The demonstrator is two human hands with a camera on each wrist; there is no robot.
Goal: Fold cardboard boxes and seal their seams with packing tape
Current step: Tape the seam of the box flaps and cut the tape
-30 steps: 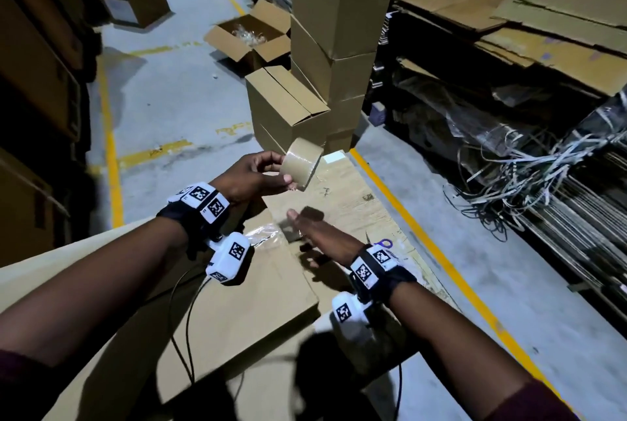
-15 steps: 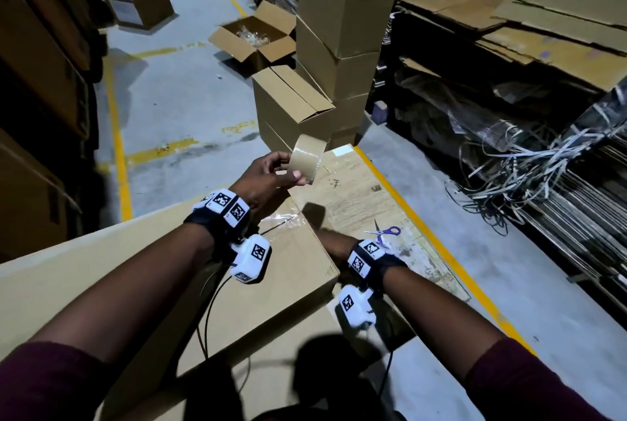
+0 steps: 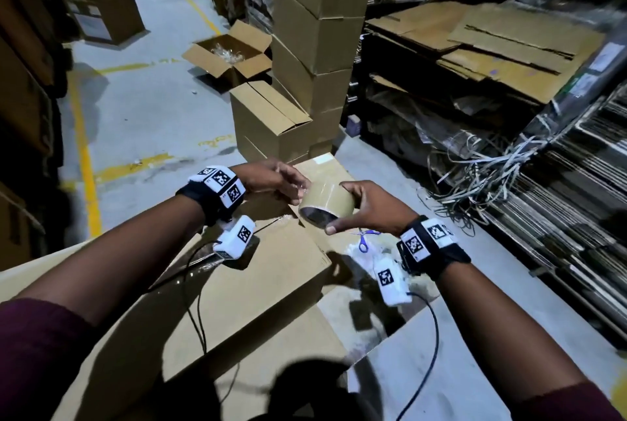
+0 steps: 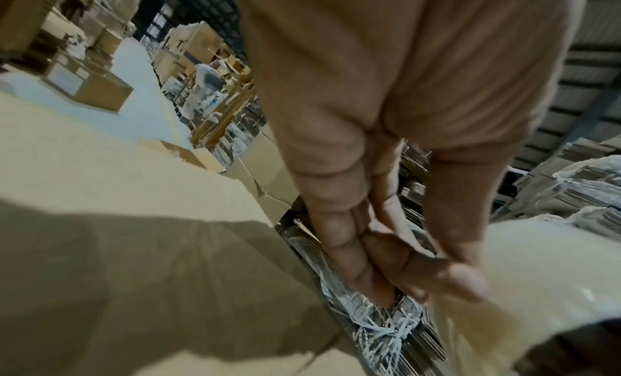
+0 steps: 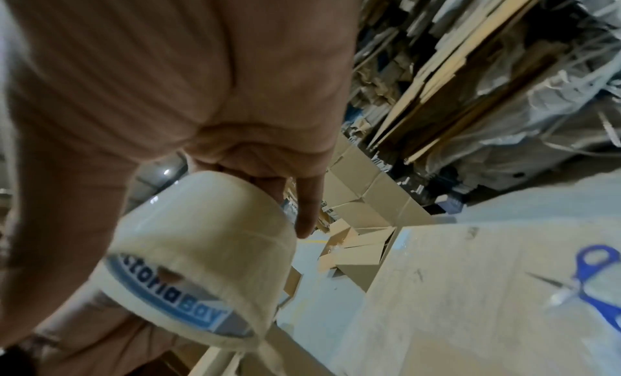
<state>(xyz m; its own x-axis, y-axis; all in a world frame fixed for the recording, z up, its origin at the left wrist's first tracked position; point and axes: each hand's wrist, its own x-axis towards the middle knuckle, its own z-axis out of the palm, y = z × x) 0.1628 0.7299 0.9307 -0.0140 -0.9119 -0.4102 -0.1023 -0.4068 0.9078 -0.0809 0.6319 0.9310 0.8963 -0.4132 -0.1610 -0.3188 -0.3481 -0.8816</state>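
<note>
Packing tape roll (image 3: 326, 204) held above the folded cardboard box (image 3: 258, 281). Right hand (image 3: 371, 208) clamps it, thumb below. Left hand (image 3: 271, 180) pinches at its far edge (fingertips together). Blue-handled scissors (image 3: 365, 238) lie beneath.

Both forearms reach forward, a banded tracker on each wrist. The right hand (image 3: 369, 208) curls its grip around a roll of packing tape (image 3: 327, 207), thumb below and fingers on top. The left hand (image 3: 274, 181) pinches at the roll's far edge.
</note>
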